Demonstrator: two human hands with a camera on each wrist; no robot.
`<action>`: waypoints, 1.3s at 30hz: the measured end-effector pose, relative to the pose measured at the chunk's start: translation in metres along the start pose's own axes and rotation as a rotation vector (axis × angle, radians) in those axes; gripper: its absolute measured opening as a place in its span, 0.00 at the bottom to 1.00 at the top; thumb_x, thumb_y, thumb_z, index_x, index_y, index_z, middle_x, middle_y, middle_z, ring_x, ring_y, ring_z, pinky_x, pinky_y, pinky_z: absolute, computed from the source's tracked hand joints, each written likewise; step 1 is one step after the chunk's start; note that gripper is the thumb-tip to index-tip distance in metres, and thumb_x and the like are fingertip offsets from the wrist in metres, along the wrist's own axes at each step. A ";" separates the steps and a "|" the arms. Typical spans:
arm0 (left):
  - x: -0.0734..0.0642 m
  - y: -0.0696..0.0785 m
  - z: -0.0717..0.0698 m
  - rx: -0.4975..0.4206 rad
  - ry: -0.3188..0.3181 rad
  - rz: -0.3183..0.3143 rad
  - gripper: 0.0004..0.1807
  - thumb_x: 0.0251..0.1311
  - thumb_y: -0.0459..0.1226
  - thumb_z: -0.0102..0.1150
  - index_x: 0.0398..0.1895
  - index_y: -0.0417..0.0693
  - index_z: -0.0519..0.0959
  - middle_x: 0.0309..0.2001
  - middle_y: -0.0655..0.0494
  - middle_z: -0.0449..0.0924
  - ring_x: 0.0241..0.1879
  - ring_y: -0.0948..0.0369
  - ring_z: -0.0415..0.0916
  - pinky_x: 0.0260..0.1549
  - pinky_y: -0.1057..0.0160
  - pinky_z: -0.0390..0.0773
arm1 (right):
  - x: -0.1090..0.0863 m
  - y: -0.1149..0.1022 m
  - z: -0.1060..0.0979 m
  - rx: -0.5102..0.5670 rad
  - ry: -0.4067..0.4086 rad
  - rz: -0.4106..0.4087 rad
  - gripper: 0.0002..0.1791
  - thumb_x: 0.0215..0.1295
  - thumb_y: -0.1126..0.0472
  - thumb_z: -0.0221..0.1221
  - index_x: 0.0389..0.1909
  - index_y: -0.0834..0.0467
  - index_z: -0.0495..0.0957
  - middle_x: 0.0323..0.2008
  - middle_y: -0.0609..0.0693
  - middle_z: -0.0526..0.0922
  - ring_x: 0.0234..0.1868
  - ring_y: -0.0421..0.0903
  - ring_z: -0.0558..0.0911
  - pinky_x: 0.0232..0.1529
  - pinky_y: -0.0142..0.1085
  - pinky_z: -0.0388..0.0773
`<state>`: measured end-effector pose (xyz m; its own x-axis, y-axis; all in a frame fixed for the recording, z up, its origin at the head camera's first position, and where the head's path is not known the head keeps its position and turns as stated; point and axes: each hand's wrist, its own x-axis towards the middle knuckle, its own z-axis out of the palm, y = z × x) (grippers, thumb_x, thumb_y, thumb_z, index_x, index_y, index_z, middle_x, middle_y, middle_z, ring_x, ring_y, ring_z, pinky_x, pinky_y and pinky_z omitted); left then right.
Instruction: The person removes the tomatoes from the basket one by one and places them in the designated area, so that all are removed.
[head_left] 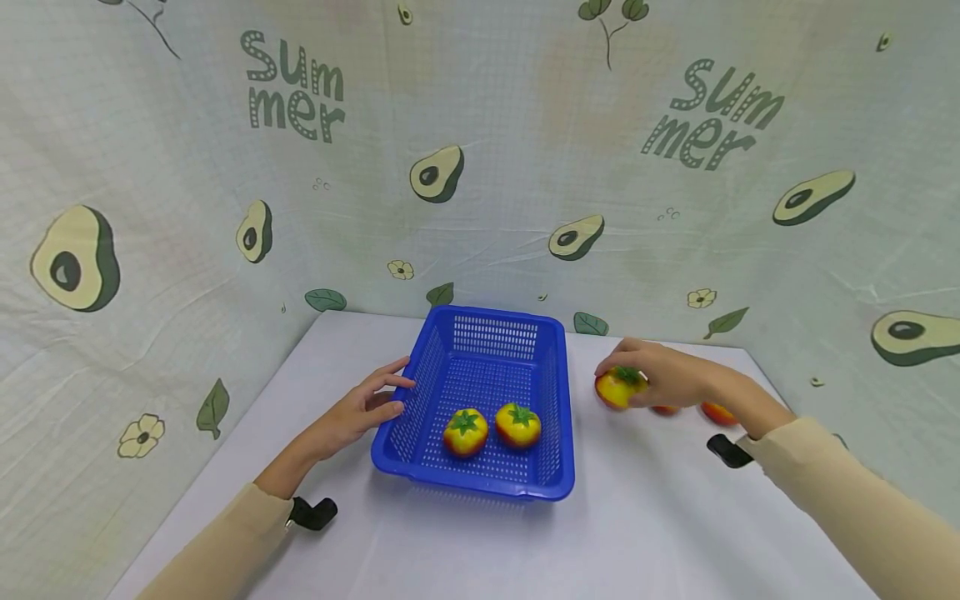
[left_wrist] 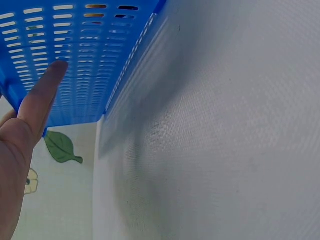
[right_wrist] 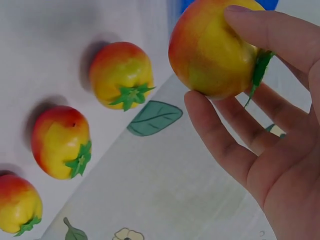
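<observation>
My left hand [head_left: 352,421] holds the left rim of a blue plastic basket [head_left: 558,400], with fingertips over the edge. In the left wrist view one finger [left_wrist: 45,92] lies along the basket's slotted outer wall [left_wrist: 82,55]. My right hand [head_left: 667,373] grips a yellow-red tomato [head_left: 615,390] with a green leafy top, to the right of the basket. The right wrist view shows thumb and fingertips round this tomato [right_wrist: 210,55]. Inside the basket, near its front, sit two similar tomatoes, one left [head_left: 465,435] and one right [head_left: 517,427].
Three more tomatoes, a near one [right_wrist: 121,75], a middle one [right_wrist: 60,142] and a far one [right_wrist: 19,204], lie in a row on the white table [head_left: 637,517]. My right arm partly covers them in the head view. A printed cloth [head_left: 495,108] rises behind the table.
</observation>
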<state>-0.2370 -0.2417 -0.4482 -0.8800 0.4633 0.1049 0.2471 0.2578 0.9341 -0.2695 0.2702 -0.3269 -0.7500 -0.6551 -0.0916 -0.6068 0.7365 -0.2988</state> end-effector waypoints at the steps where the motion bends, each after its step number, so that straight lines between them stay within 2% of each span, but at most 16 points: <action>1: 0.000 0.000 0.000 0.000 -0.001 0.000 0.25 0.79 0.41 0.58 0.74 0.46 0.71 0.88 0.52 0.41 0.77 0.32 0.59 0.68 0.39 0.76 | -0.001 0.001 0.002 0.003 -0.005 0.001 0.27 0.64 0.63 0.74 0.64 0.45 0.83 0.60 0.52 0.79 0.60 0.54 0.78 0.59 0.54 0.85; 11: 0.000 0.001 0.001 0.006 0.003 -0.004 0.25 0.79 0.41 0.59 0.74 0.47 0.72 0.87 0.51 0.41 0.78 0.32 0.57 0.69 0.37 0.73 | -0.011 0.013 0.020 0.039 -0.024 0.033 0.28 0.62 0.64 0.75 0.62 0.44 0.83 0.58 0.51 0.79 0.57 0.52 0.78 0.55 0.48 0.86; 21: 0.000 -0.001 0.000 0.012 0.007 0.001 0.24 0.78 0.41 0.59 0.74 0.48 0.72 0.87 0.52 0.42 0.78 0.32 0.57 0.69 0.35 0.72 | -0.016 0.020 0.034 0.045 -0.035 0.002 0.28 0.62 0.63 0.75 0.61 0.41 0.82 0.60 0.56 0.78 0.59 0.57 0.78 0.58 0.56 0.85; 29: 0.001 -0.002 0.000 0.013 0.003 0.014 0.24 0.79 0.40 0.58 0.73 0.46 0.72 0.87 0.50 0.42 0.78 0.32 0.57 0.71 0.34 0.69 | -0.016 0.024 0.048 0.049 -0.066 0.084 0.28 0.64 0.63 0.74 0.62 0.39 0.81 0.66 0.57 0.76 0.65 0.61 0.76 0.61 0.62 0.81; 39: 0.001 -0.003 0.000 0.006 0.004 0.018 0.24 0.79 0.40 0.58 0.73 0.46 0.72 0.87 0.51 0.42 0.78 0.32 0.57 0.71 0.34 0.69 | -0.019 0.028 0.057 0.077 -0.077 0.107 0.28 0.64 0.62 0.74 0.64 0.44 0.81 0.63 0.54 0.76 0.63 0.58 0.76 0.60 0.61 0.82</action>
<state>-0.2386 -0.2425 -0.4512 -0.8770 0.4645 0.1228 0.2653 0.2550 0.9298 -0.2570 0.2931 -0.3879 -0.7849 -0.5869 -0.1986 -0.5006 0.7896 -0.3549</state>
